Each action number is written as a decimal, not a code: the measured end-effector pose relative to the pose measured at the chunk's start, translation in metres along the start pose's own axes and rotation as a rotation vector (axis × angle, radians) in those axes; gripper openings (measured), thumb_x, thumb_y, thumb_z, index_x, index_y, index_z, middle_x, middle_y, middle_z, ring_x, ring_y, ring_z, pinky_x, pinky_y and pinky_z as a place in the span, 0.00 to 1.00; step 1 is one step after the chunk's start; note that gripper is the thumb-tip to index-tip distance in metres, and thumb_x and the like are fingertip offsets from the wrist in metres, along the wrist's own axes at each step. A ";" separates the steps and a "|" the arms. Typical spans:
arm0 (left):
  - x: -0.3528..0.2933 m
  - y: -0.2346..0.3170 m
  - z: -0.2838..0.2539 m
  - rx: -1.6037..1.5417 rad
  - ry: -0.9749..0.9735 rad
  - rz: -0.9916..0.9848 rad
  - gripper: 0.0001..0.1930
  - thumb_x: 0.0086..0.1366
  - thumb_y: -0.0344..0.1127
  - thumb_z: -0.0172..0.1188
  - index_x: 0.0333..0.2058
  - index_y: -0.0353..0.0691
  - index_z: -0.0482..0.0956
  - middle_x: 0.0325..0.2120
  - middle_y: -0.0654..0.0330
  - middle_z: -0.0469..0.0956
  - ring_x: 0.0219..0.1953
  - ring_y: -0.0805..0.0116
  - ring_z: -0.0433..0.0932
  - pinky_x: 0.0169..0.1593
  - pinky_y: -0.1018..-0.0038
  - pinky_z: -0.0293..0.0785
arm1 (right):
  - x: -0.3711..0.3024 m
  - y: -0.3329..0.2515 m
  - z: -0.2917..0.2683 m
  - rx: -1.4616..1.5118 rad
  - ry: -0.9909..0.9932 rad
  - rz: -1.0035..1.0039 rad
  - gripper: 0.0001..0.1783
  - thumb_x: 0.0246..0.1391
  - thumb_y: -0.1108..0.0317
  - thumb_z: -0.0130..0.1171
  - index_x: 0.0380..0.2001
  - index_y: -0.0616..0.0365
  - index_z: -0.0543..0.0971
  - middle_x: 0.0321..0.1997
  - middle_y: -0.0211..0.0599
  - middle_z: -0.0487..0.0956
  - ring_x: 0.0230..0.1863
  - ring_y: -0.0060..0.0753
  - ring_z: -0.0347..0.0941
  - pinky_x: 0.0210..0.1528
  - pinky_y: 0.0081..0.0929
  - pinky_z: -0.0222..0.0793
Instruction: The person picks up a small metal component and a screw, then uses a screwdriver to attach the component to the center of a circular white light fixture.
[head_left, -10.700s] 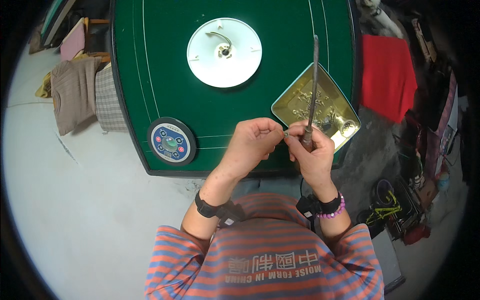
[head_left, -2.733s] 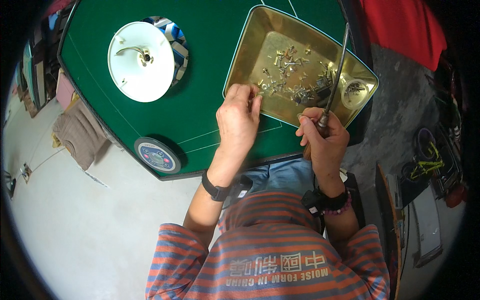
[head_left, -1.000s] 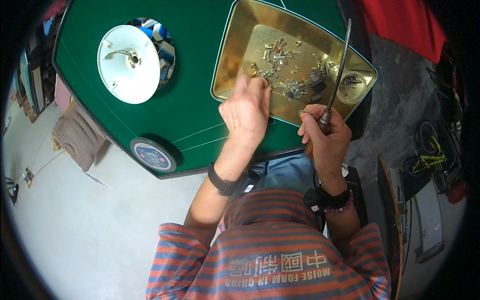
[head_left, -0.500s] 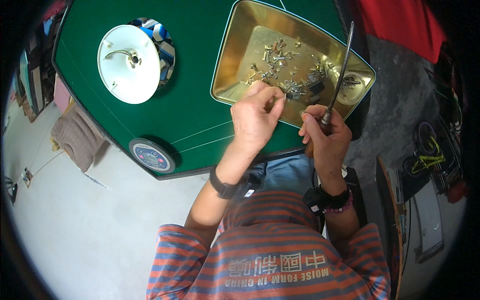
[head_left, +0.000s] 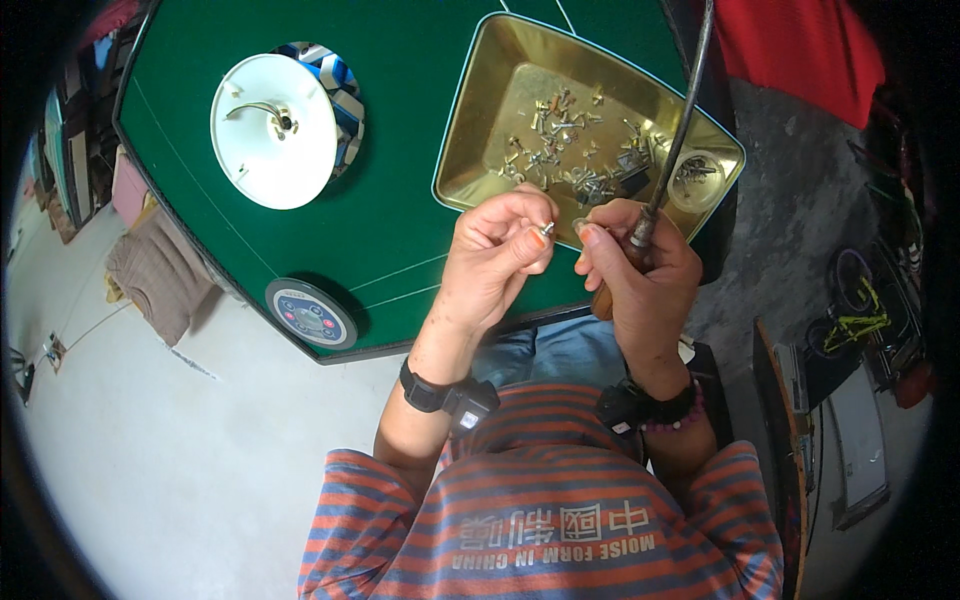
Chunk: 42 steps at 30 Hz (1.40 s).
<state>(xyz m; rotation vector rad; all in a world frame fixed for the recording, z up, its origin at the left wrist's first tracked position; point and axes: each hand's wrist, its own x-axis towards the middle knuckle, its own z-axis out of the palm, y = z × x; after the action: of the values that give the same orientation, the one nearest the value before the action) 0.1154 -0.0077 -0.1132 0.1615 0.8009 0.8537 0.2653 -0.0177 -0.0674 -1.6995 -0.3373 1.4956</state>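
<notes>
Between thumb and forefinger, my left hand point(head_left: 495, 250) pinches a small metal screw point(head_left: 547, 229) just in front of the tin. My right hand point(head_left: 650, 275) is wrapped round the wooden handle of a long screwdriver point(head_left: 678, 140), its shaft pointing up and away past the tin's right side. Its thumb and forefinger also pinch something small that I cannot make out. Beyond both hands lies a gold-coloured open tin point(head_left: 468, 135) holding loose screws point(head_left: 560, 120) and a small round clear dish point(head_left: 695, 180) of bits in its right corner.
A white round lamp-like shade point(head_left: 270, 165) lies at the left of the green table point(head_left: 400, 200), over blue and white pieces point(head_left: 345, 110). A round control panel point(head_left: 310, 312) sits by the near edge. Red cloth point(head_left: 810, 50) hangs at the far right.
My left hand has come out of the tin toward me, and a screw now shows in its fingers. My right hand, still holding the screwdriver, has shifted slightly left.
</notes>
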 end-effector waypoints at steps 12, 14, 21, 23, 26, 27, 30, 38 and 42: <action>-0.001 0.007 -0.002 0.465 0.208 -0.057 0.06 0.60 0.24 0.66 0.36 0.36 0.79 0.27 0.66 0.72 0.23 0.81 0.65 0.26 0.81 0.63 | -0.009 0.009 -0.023 -0.071 0.090 0.015 0.07 0.55 0.76 0.62 0.38 0.60 0.80 0.23 0.29 0.79 0.21 0.13 0.72 0.20 0.11 0.62; 0.003 0.001 -0.012 1.220 0.238 0.156 0.03 0.58 0.23 0.64 0.32 0.35 0.80 0.24 0.70 0.69 0.23 0.84 0.65 0.26 0.84 0.62 | -0.012 0.016 -0.038 -0.047 0.126 0.032 0.07 0.56 0.76 0.62 0.39 0.59 0.80 0.21 0.29 0.78 0.19 0.12 0.70 0.18 0.11 0.59; 0.016 -0.015 -0.006 1.582 0.260 0.261 0.06 0.54 0.24 0.67 0.31 0.39 0.79 0.25 0.60 0.74 0.24 0.69 0.76 0.28 0.75 0.72 | -0.015 0.031 -0.067 -0.114 0.203 -0.018 0.05 0.58 0.76 0.60 0.39 0.59 0.80 0.21 0.30 0.78 0.19 0.13 0.70 0.19 0.11 0.60; 0.020 -0.027 -0.005 1.617 0.216 0.305 0.07 0.54 0.26 0.68 0.32 0.40 0.80 0.27 0.60 0.76 0.26 0.67 0.78 0.29 0.74 0.73 | -0.015 0.030 -0.065 -0.098 0.185 -0.010 0.05 0.57 0.76 0.61 0.38 0.60 0.80 0.21 0.30 0.78 0.19 0.13 0.70 0.18 0.12 0.60; 0.034 -0.042 0.005 1.720 0.169 0.382 0.07 0.54 0.30 0.68 0.31 0.44 0.80 0.27 0.61 0.76 0.27 0.59 0.79 0.30 0.68 0.74 | -0.018 0.027 -0.062 -0.025 0.173 0.083 0.05 0.56 0.76 0.62 0.37 0.60 0.80 0.21 0.30 0.78 0.19 0.13 0.70 0.18 0.13 0.61; 0.038 -0.044 0.005 1.721 0.165 0.381 0.07 0.54 0.30 0.68 0.31 0.44 0.80 0.27 0.61 0.76 0.27 0.59 0.79 0.30 0.68 0.74 | -0.018 0.027 -0.060 -0.023 0.176 0.083 0.05 0.56 0.76 0.62 0.37 0.60 0.80 0.21 0.30 0.78 0.19 0.13 0.70 0.18 0.13 0.61; 0.045 -0.048 0.005 1.803 0.173 0.375 0.06 0.55 0.32 0.68 0.31 0.45 0.80 0.27 0.61 0.75 0.27 0.56 0.78 0.30 0.65 0.73 | -0.019 0.028 -0.060 -0.042 0.170 0.075 0.05 0.56 0.76 0.63 0.37 0.61 0.80 0.21 0.30 0.78 0.19 0.13 0.70 0.18 0.13 0.60; 0.039 -0.036 -0.003 1.739 0.265 0.292 0.04 0.57 0.28 0.64 0.32 0.42 0.80 0.26 0.59 0.74 0.23 0.62 0.76 0.31 0.71 0.72 | -0.019 0.037 -0.075 -0.018 0.166 0.023 0.05 0.57 0.76 0.61 0.37 0.61 0.80 0.21 0.29 0.78 0.19 0.12 0.70 0.17 0.12 0.58; 0.036 -0.035 -0.011 1.397 0.277 0.172 0.01 0.63 0.28 0.61 0.33 0.39 0.80 0.26 0.65 0.76 0.23 0.77 0.72 0.28 0.80 0.68 | -0.020 0.036 -0.077 -0.001 0.163 0.027 0.05 0.57 0.76 0.61 0.38 0.61 0.79 0.21 0.29 0.78 0.19 0.12 0.69 0.16 0.11 0.57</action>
<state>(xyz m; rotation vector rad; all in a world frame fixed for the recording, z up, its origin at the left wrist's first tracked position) 0.1428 -0.0069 -0.1561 1.3741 1.5528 0.3314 0.3198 -0.0844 -0.0838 -1.8200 -0.2294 1.3654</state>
